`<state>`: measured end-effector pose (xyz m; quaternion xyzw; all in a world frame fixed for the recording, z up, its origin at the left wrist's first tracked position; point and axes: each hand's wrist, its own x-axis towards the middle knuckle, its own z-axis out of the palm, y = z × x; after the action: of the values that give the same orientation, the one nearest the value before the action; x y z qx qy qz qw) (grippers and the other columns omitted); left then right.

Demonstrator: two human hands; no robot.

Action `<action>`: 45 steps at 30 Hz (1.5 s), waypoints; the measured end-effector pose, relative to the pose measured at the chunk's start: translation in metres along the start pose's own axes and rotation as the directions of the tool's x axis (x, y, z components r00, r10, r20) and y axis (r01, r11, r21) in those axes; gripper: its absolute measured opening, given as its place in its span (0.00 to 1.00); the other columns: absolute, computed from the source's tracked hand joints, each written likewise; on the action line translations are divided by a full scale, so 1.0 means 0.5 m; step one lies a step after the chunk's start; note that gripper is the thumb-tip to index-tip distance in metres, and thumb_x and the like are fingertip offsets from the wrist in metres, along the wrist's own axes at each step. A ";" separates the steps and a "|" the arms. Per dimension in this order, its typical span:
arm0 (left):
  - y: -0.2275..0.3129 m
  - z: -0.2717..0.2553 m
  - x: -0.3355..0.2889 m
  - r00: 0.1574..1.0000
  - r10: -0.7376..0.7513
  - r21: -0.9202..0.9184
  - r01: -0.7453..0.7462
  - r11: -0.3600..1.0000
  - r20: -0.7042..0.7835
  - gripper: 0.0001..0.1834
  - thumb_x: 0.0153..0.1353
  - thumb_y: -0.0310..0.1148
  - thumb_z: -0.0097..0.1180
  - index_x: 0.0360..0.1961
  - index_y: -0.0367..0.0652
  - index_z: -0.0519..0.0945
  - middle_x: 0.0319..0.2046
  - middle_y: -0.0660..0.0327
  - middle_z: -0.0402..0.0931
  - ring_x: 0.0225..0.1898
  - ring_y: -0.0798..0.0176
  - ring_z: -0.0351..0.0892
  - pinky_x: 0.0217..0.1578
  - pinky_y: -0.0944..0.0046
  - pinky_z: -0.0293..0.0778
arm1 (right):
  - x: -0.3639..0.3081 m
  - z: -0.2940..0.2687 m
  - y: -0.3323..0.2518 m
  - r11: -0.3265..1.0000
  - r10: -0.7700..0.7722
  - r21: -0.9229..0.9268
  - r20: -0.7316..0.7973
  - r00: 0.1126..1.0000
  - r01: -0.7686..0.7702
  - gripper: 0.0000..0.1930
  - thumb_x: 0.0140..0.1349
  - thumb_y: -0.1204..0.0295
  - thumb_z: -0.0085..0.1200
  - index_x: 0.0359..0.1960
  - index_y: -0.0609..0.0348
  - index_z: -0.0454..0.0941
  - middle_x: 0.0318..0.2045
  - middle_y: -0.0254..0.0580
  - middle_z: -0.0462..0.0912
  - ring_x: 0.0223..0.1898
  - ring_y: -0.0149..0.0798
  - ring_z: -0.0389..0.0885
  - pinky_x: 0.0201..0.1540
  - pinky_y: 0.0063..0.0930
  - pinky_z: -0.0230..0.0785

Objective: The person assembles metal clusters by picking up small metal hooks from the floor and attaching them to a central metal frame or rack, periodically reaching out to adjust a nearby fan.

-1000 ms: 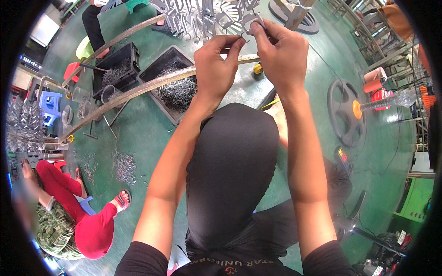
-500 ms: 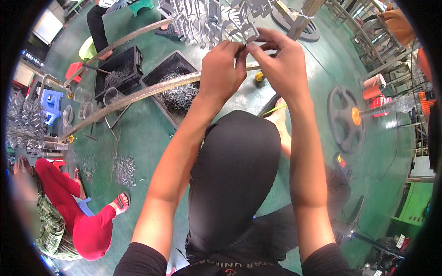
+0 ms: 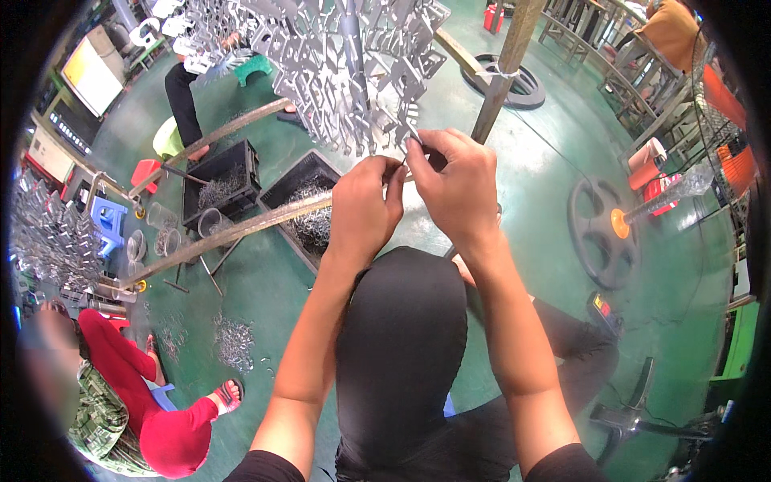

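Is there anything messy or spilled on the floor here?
Yes. A loose heap of small metal pieces lies scattered on the green floor, left of the person, outside the black crates that hold similar pieces.

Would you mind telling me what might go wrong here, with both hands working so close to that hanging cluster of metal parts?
1. The left hand and right hand are bare and pinch a small wire hook right under the hanging metal plates; thin edges could nick the fingers.
2. The hook looks tiny; it might slip and fall toward the black crate of hooks or the green floor.
3. Jostling the cluster may shake neighbouring plates loose.
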<state>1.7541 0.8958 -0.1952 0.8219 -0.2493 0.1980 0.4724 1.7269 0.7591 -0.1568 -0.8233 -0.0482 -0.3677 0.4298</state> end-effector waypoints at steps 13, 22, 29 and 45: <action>-0.034 0.027 -0.028 0.912 0.339 0.200 -0.297 0.934 -0.231 0.04 0.64 0.23 0.64 0.38 0.35 0.81 0.32 0.52 0.83 0.33 0.53 0.86 0.37 0.60 0.78 | -0.015 0.003 -0.001 0.995 0.051 0.085 -0.051 0.997 -0.046 0.11 0.60 0.73 0.62 0.38 0.71 0.86 0.31 0.58 0.86 0.28 0.49 0.86 0.33 0.37 0.75; -0.052 0.059 -0.047 0.955 -0.027 -0.261 -0.053 0.964 -0.294 0.05 0.65 0.25 0.65 0.38 0.34 0.83 0.33 0.55 0.85 0.34 0.64 0.85 0.40 0.66 0.78 | -0.015 0.006 -0.008 0.982 0.133 0.137 -0.021 0.991 -0.129 0.11 0.61 0.72 0.61 0.39 0.70 0.86 0.31 0.57 0.86 0.30 0.54 0.86 0.35 0.40 0.75; -0.006 0.009 0.001 0.950 -0.155 -0.582 -0.033 0.813 -0.271 0.06 0.66 0.25 0.64 0.40 0.32 0.83 0.40 0.59 0.83 0.41 0.68 0.82 0.43 0.68 0.77 | -0.009 0.001 0.003 0.997 -0.022 -0.078 -0.043 0.999 0.018 0.09 0.63 0.72 0.59 0.39 0.65 0.85 0.33 0.55 0.84 0.35 0.58 0.84 0.39 0.47 0.76; 0.021 -0.051 0.106 0.993 -0.046 -0.614 0.103 0.783 0.109 0.06 0.64 0.24 0.66 0.41 0.34 0.88 0.46 0.56 0.85 0.48 0.67 0.82 0.51 0.67 0.76 | -0.009 0.005 -0.003 0.974 -0.105 -0.204 -0.016 0.994 0.099 0.08 0.64 0.71 0.55 0.32 0.65 0.80 0.29 0.53 0.79 0.32 0.60 0.82 0.36 0.51 0.75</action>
<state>1.7877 0.9017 -0.1464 0.6391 -0.2883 0.0502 0.7113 1.7243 0.7630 -0.1596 -0.8542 -0.0469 -0.4033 0.3249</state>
